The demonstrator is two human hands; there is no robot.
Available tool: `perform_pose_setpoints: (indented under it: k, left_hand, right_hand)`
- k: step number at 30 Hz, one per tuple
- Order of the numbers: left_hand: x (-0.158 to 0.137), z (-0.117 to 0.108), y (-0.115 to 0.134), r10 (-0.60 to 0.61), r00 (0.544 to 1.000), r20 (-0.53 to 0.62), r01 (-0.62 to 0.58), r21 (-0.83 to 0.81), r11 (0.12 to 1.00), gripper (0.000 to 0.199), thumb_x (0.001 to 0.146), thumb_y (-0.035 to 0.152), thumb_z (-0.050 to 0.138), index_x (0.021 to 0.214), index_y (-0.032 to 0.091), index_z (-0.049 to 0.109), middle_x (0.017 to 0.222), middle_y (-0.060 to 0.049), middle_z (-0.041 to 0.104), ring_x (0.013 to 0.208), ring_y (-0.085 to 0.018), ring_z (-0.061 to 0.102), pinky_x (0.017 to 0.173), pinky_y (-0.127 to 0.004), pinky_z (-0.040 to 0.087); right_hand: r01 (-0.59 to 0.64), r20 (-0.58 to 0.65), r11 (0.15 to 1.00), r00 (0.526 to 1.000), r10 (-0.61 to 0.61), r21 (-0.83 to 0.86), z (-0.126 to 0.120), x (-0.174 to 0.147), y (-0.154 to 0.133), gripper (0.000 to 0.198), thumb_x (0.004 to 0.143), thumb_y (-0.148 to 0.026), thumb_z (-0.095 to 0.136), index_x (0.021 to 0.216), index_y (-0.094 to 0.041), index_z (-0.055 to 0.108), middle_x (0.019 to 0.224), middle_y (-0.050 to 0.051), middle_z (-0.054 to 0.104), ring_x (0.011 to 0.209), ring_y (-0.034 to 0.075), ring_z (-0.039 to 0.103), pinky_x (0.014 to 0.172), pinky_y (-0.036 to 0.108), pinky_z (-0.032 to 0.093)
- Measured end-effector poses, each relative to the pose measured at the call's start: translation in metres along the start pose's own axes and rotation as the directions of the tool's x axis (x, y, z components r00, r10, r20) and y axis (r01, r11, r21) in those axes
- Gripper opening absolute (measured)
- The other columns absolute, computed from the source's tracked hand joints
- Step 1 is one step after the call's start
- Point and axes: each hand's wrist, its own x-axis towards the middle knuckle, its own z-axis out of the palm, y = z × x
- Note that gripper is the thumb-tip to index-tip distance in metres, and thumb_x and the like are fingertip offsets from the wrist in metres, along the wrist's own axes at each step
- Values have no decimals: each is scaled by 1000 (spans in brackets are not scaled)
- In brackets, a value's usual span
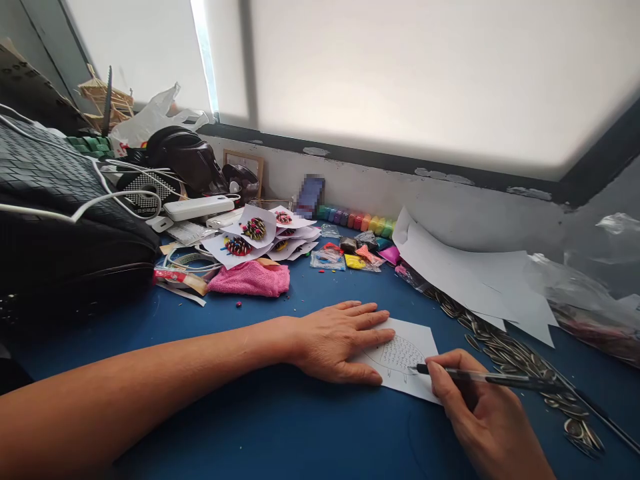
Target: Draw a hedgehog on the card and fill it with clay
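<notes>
My left hand [345,340] lies flat with its fingers spread, pressing on the left part of a small white sheet of paper [423,333]. On that sheet is a line drawing [400,353] of a rounded body filled with small marks, with little feet below; my left hand hides some of it. A black pen [465,375] is pinched in my right hand [480,407], its tip at the drawing's lower right edge. The side of my right hand rests by the sheet's right corner.
Striped sunflower seeds [520,353] lie in a heap to the right, below large white sheets [470,273]. A pink cloth [250,279], decorated paper cards [240,243], and colored clay packets [355,261] sit farther back. A black woven bag [75,233] stands at left on the blue table [280,427].
</notes>
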Motion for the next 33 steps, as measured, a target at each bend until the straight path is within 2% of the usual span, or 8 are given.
perform_pose_setpoints:
  k: [6,13,19,26,33]
  left_hand:
    - [0,0,0,11,1000,-9,-11,-2,1000,72,93,60,36,151,17,25,158,-13,14,147,-31,10,118,-49,12]
    - [0,1,0,8,1000,-13,-8,-13,1000,73,93,60,37,151,18,25,159,-12,14,147,-31,9,119,-50,11]
    - [0,0,0,7,1000,-15,-7,-10,1000,73,93,59,38,151,18,24,159,-12,15,147,-31,10,119,-49,12]
    - [-1,0,0,2,1000,-18,-3,-16,1000,73,93,60,38,151,17,25,158,-12,15,147,-30,10,119,-49,12]
    - [0,1,0,-2,1000,-20,1,-16,1000,74,93,60,38,151,17,26,159,-12,15,147,-31,10,118,-49,12]
  right_hand:
    - [1,-6,1000,1000,-1,-18,1,0,1,37,89,-56,44,74,-25,56,57,-4,45,48,12,39,43,25,29]
    - [43,-13,999,999,-43,-33,1,0,1,36,90,-53,43,71,-25,55,54,-5,43,46,12,38,42,25,29]
    - [-3,-11,1000,1000,3,-21,-1,0,-1,38,88,-57,45,71,-25,56,51,-5,39,45,12,37,43,25,28]
    - [-57,-45,998,997,56,-25,-3,1,-5,39,87,-57,45,68,-25,54,48,-7,25,39,11,24,38,27,19]
    - [-35,-20,999,999,35,-41,-2,2,-4,41,87,-59,43,68,-25,55,50,-6,35,42,11,32,40,25,26]
